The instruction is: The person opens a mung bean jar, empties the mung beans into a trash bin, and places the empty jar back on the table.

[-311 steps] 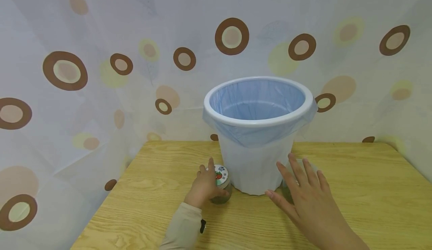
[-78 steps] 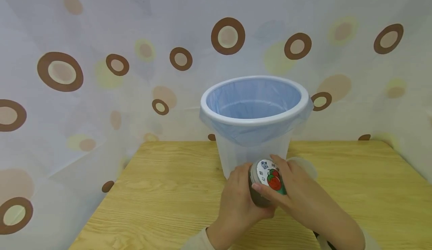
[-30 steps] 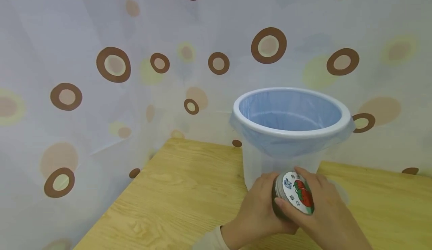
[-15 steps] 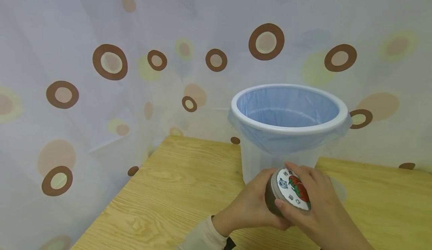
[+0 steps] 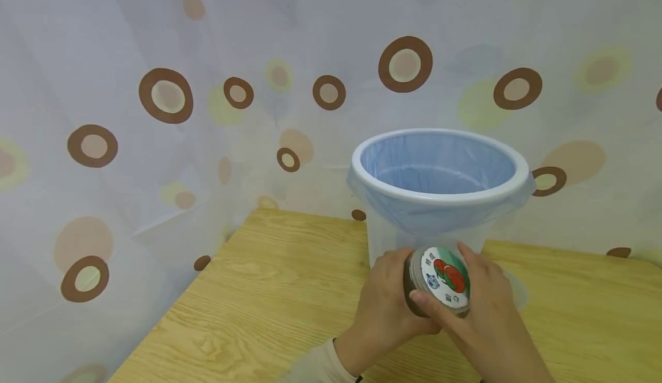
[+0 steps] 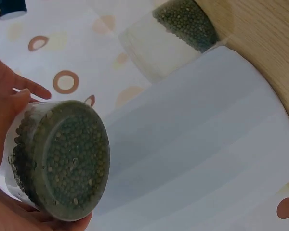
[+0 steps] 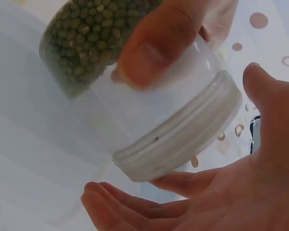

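Note:
A clear plastic jar (image 6: 74,163) with green mung beans in it is held tilted in front of the bin. My left hand (image 5: 383,302) grips its body from the left, thumb and fingers round the wall. The screw lid (image 5: 447,276), white with a red tomato print, faces up toward the head camera and sits on the jar. Around this lid curves my right hand (image 5: 493,314), thumb at the near edge and fingers at the far side. In the right wrist view a small gap shows between the thumb (image 7: 260,91) and the lid's rim.
Behind the hands a white bin (image 5: 439,199) lined with a blue bag stands on the wooden table (image 5: 248,291). Beside it on the right is a second clear jar (image 6: 183,29) partly filled with green beans. A patterned sheet (image 5: 217,38) hangs around the table.
The lid's print has turned counterclockwise over the last half second. Ten seconds ago the jar stood left of the bin under my left hand; now both hands have it.

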{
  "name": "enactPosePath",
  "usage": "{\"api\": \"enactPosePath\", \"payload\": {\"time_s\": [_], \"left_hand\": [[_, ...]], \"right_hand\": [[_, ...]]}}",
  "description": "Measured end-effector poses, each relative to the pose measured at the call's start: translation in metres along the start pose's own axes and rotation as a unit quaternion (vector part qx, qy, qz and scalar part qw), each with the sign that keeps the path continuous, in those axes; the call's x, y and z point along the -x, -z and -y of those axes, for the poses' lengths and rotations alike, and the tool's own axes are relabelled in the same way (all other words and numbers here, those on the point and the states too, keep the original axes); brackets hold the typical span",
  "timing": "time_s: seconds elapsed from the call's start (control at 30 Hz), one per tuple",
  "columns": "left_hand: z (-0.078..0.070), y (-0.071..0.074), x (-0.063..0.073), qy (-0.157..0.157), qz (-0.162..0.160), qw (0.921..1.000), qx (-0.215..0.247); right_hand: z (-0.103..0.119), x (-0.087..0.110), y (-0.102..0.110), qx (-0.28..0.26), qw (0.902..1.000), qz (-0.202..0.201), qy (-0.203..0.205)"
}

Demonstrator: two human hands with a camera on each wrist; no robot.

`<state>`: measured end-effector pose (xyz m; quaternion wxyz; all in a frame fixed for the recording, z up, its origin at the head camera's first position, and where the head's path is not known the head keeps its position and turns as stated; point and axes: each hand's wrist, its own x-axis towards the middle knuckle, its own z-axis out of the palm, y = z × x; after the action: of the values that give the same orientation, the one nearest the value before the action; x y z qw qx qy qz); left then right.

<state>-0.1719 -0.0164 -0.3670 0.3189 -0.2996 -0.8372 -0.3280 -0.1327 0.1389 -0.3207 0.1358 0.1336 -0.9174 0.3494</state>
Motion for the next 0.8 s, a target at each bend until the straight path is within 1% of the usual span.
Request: {"api": "enactPosePath", "payload": {"time_s": [0.03,0.1,0.17,0.37,0.53,0.6,0.67,0.73,0.8], "left_hand": [[0.000,-0.001,0.001,-0.007,-0.009,0.9998,-0.017],[-0.001,-0.003,0.002,-0.011,-0.013,0.9994,-0.029],[-0.002,-0.003,0.003,-0.013,-0.011,0.9993,-0.034],[-0.003,0.000,0.002,-0.007,0.001,1.0000,0.003],[-0.002,0.004,0.000,-0.010,0.019,0.9993,0.032],[-0.001,0.007,0.000,-0.003,0.035,0.9977,0.057],[0.000,0.010,-0.001,0.009,0.056,0.9941,0.092],[0.000,0.012,-0.002,0.018,0.077,0.9885,0.129],[0.001,0.014,-0.002,0.026,0.097,0.9802,0.170]], "right_hand": [[-0.001,0.000,-0.001,0.006,0.9999,0.004,-0.008],[-0.002,-0.002,-0.002,0.012,0.9997,0.012,-0.019],[-0.001,-0.002,-0.003,0.013,0.9996,0.013,-0.021],[0.002,-0.004,-0.005,-0.015,0.9995,-0.028,0.005],[0.003,-0.004,-0.002,-0.034,0.9984,-0.036,0.026],[0.002,-0.004,-0.001,-0.039,0.9979,-0.038,0.036],[0.001,-0.004,-0.001,-0.044,0.9973,-0.040,0.043],[0.001,-0.002,0.001,-0.048,0.9970,-0.038,0.047],[0.000,-0.001,0.003,-0.051,0.9969,-0.034,0.050]]}}
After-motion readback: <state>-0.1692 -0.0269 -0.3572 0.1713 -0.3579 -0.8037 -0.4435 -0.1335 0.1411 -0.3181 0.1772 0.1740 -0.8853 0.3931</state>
